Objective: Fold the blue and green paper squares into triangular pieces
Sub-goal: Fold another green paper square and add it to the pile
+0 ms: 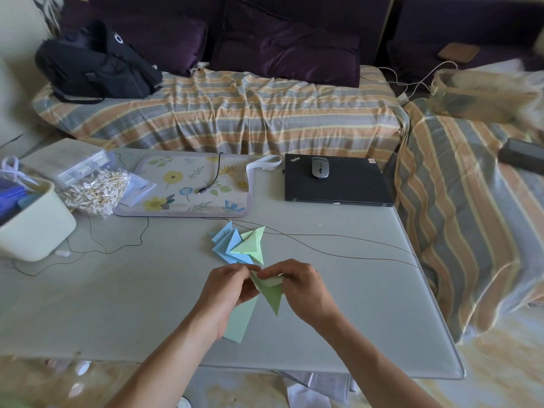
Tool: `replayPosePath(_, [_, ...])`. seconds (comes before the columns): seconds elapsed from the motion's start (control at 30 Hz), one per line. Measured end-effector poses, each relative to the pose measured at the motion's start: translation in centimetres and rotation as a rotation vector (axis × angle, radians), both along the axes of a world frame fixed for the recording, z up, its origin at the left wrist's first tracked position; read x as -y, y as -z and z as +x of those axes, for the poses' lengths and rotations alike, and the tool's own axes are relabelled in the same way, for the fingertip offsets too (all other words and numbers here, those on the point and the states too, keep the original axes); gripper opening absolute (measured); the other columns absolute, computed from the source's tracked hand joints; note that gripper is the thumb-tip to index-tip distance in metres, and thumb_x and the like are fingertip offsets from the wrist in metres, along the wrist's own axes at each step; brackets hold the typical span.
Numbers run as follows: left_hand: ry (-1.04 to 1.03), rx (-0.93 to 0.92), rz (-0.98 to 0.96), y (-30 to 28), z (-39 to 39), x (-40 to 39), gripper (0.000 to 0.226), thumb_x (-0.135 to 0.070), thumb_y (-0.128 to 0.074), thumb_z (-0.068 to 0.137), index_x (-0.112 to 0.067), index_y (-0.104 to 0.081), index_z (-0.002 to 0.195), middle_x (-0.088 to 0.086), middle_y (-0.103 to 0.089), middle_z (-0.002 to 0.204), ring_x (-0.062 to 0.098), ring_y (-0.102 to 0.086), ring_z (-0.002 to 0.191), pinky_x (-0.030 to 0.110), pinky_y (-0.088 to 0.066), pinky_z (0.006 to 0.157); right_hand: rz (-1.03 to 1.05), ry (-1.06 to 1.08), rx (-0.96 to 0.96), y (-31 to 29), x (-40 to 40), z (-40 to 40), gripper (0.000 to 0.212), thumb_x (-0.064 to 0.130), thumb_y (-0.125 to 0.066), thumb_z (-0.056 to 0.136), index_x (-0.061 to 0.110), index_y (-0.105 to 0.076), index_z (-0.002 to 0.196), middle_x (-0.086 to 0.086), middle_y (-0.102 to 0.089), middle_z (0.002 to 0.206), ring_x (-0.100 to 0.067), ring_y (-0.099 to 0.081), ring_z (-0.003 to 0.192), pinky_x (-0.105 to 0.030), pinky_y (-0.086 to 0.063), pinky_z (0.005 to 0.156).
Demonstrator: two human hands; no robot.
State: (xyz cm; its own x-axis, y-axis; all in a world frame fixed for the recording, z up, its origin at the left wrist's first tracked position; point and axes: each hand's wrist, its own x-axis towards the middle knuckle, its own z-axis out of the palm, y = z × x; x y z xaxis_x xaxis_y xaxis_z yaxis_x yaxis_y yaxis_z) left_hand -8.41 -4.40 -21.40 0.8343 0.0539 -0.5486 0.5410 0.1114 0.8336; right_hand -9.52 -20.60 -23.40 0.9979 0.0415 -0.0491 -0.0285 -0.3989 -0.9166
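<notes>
Both hands meet over the middle of the grey table (338,290). My left hand (232,287) and my right hand (303,285) pinch the top of a green paper piece (272,295), a folded shape whose point hangs down. Under my left wrist a flat pale green paper (243,319) lies on the table. Just beyond my hands sits a pile of folded triangles: blue ones (225,242) on the left, green ones (250,245) on top at the right.
A floral mat (176,184) with a cable end, a closed black laptop (338,187) with a mouse (320,167), a cream bin (32,222) and a bag of small sticks (94,189) stand on the far half. A thin wire (338,254) crosses the table.
</notes>
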Motion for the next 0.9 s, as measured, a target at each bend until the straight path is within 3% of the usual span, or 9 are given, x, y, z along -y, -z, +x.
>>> replayPosePath(0.13, [0.007,0.012,-0.008,0.0,-0.1,0.0,0.025,0.001,-0.053,0.095,-0.003,-0.077,0.099,0.014,-0.079,0.093,0.024,-0.077,0.090,0.033,-0.059,0.091,0.099,-0.004,-0.057,-0.1,0.0,0.0,0.061,0.001,-0.035,0.072,0.037,-0.082,0.085,0.014,-0.075,0.099,-0.008,-0.069,0.098,-0.034,-0.057,0.089])
replayPosePath(0.23, [0.054,0.060,0.022,-0.2,-0.4,0.0,0.021,0.003,-0.058,0.093,-0.006,-0.077,0.098,0.009,-0.080,0.092,0.019,-0.078,0.088,0.027,-0.059,0.088,0.171,0.004,-0.109,-0.3,0.0,0.1,0.051,0.011,-0.037,0.076,0.030,-0.083,0.086,0.010,-0.076,0.097,-0.009,-0.069,0.095,-0.032,-0.057,0.086])
replayPosePath(0.37, [0.101,0.110,0.104,-0.1,-0.6,0.0,0.017,0.004,-0.065,0.091,-0.007,-0.077,0.095,0.003,-0.078,0.081,0.015,-0.075,0.080,0.024,-0.061,0.081,0.129,-0.005,-0.109,-0.2,-0.1,0.2,0.034,0.026,-0.045,0.082,0.026,-0.080,0.085,0.007,-0.076,0.088,-0.015,-0.069,0.088,-0.039,-0.056,0.082])
replayPosePath(0.47, [0.099,0.130,0.133,-0.1,-0.5,0.0,0.010,0.001,-0.071,0.088,-0.005,-0.076,0.093,0.006,-0.074,0.079,0.016,-0.074,0.079,0.024,-0.062,0.077,0.085,0.023,-0.056,0.1,-0.1,0.1,0.009,0.031,-0.067,0.090,0.023,-0.071,0.088,0.003,-0.075,0.083,-0.016,-0.069,0.078,-0.034,-0.055,0.074])
replayPosePath(0.57, [0.090,0.159,0.137,0.0,-0.6,-0.1,0.007,0.001,-0.076,0.086,-0.003,-0.075,0.091,0.008,-0.071,0.077,0.019,-0.073,0.076,0.027,-0.062,0.076,0.035,0.024,-0.076,0.4,0.1,0.1,0.015,0.035,-0.079,0.086,0.022,-0.070,0.085,0.009,-0.071,0.072,-0.009,-0.058,0.061,-0.024,-0.049,0.061])
replayPosePath(0.67, [0.085,0.192,0.199,0.1,-0.7,-0.2,0.007,-0.002,-0.080,0.083,-0.006,-0.076,0.088,0.012,-0.075,0.078,0.024,-0.076,0.074,0.032,-0.063,0.078,-0.021,0.036,-0.094,0.5,0.2,0.2,0.016,0.030,-0.079,0.086,0.018,-0.072,0.078,0.010,-0.063,0.062,-0.002,-0.046,0.052,-0.016,-0.037,0.053])
replayPosePath(0.9, [0.174,0.224,0.436,-0.3,-1.1,-0.2,0.011,-0.012,-0.074,0.090,-0.016,-0.077,0.081,0.002,-0.077,0.072,0.018,-0.077,0.068,0.032,-0.059,0.077,-0.057,0.006,-0.087,0.2,0.3,0.0,0.010,0.018,-0.075,0.086,0.014,-0.073,0.077,-0.005,-0.070,0.071,-0.004,-0.047,0.055,-0.014,-0.038,0.054])
